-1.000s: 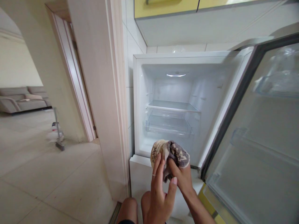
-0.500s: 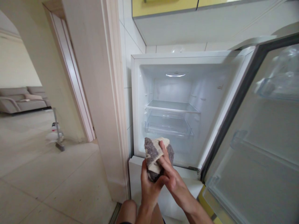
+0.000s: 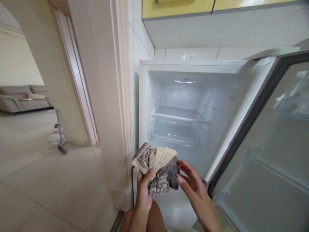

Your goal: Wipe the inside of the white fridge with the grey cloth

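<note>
A folded towel (image 3: 161,161), grey and cream with a swirl pattern, is bunched in front of the open fridge. My left hand (image 3: 144,190) grips its lower left side, thumb on top and the other fingers hidden beneath. At the towel's right edge is my right hand (image 3: 194,185), its thumb and fingers apart and curved, the tips just touching the cloth. Behind the towel, the fridge (image 3: 142,106) shows a glass shelf (image 3: 181,112) and a clear drawer (image 3: 176,137) below it.
The fridge door (image 3: 272,138) stands swung out to the right, with clear door bins. A door frame (image 3: 106,96) rises close on my left. Yellow cabinets (image 3: 178,8) hang above. A long-handled broom (image 3: 61,148) and a sofa (image 3: 26,100) are far left.
The towel has been spread wider. My right hand has come off its top and moved to its right edge, while my left hand keeps hold. The view has shifted slightly.
</note>
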`<control>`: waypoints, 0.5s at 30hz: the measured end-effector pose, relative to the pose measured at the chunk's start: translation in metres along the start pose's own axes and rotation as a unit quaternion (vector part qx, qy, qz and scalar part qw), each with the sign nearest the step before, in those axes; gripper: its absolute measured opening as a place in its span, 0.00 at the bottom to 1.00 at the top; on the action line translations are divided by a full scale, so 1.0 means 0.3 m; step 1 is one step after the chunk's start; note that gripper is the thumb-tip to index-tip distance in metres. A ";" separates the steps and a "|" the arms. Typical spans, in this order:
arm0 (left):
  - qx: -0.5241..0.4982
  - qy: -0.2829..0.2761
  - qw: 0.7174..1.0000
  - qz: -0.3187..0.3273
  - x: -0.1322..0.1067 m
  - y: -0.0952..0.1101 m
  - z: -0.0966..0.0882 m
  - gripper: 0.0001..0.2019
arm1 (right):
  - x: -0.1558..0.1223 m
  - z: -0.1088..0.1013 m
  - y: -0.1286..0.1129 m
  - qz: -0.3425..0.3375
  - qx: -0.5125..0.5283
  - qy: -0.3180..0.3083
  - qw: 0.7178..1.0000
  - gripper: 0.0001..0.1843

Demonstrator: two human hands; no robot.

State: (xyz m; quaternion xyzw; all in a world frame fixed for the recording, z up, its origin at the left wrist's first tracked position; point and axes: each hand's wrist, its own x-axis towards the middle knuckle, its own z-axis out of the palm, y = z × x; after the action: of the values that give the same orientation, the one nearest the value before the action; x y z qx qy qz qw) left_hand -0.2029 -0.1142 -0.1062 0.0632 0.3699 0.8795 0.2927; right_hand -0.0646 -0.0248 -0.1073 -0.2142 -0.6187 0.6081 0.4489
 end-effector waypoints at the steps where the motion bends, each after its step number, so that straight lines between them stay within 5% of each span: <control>1: 0.018 0.006 1.000 0.009 0.001 -0.006 0.003 0.38 | 0.005 0.009 0.015 0.017 0.008 -0.013 1.000 0.32; 7: 0.052 0.011 0.999 0.005 -0.003 -0.064 0.017 0.31 | 0.045 0.089 0.057 0.103 0.084 -0.061 0.989 0.41; 11: 0.048 -0.016 0.998 -0.028 0.009 -0.088 0.031 0.31 | 0.087 0.115 0.060 0.133 0.132 -0.012 0.982 0.48; 15: 0.030 -0.040 0.997 -0.062 0.059 -0.090 0.086 0.29 | 0.158 0.118 0.082 0.123 0.067 0.060 0.988 0.47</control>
State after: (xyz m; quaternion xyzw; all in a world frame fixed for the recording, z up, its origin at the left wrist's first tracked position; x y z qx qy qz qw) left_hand -0.1964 -0.0735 -0.1080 0.0843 0.3872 0.8447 0.3598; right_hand -0.1241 -0.0020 -0.1114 -0.2941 -0.5171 0.6849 0.4207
